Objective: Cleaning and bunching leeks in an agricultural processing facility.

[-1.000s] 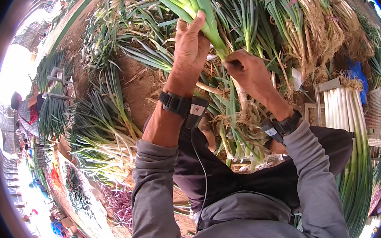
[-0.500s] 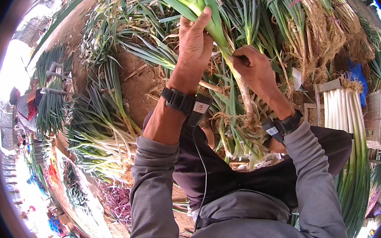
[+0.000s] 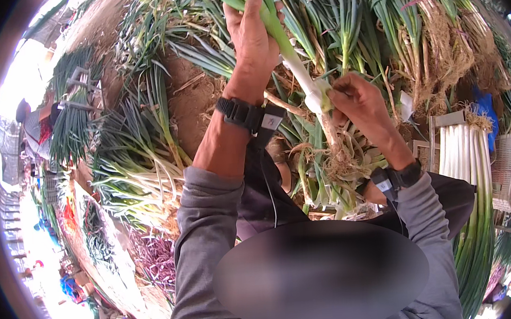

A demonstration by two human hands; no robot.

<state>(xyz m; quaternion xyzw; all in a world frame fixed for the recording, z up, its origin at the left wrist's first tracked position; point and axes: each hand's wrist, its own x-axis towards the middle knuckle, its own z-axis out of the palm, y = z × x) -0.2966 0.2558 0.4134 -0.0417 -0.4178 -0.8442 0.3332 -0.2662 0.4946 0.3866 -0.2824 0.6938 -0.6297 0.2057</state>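
A long green onion (image 3: pixel 300 76) slants across the upper middle, its leaves at the top and its roots toward my lap. My left hand (image 3: pixel 254 38) is closed around its green part, thumb along the stalk. Lower down, my right hand (image 3: pixel 358 102) pinches an outer skin layer that is peeled back from the stalk. Above that layer the stem is bare and white; below it, dull brownish skin still covers the part near the shaggy roots (image 3: pixel 343 159). Both wrists wear black straps with small boxes.
Untrimmed green onions (image 3: pixel 431 40) with matted roots lie at the upper right. Cleaned white-stemmed onions (image 3: pixel 463 151) lie stacked at the right by a pale crate (image 3: pixel 505 171). More onions (image 3: pixel 141 173) spread to the left. Peelings (image 3: pixel 335 192) litter the ground before my legs.
My right hand has moved down the stalk toward the roots, stripping the outer skin and baring white stem. My left hand still holds the green part, slightly higher and further left.
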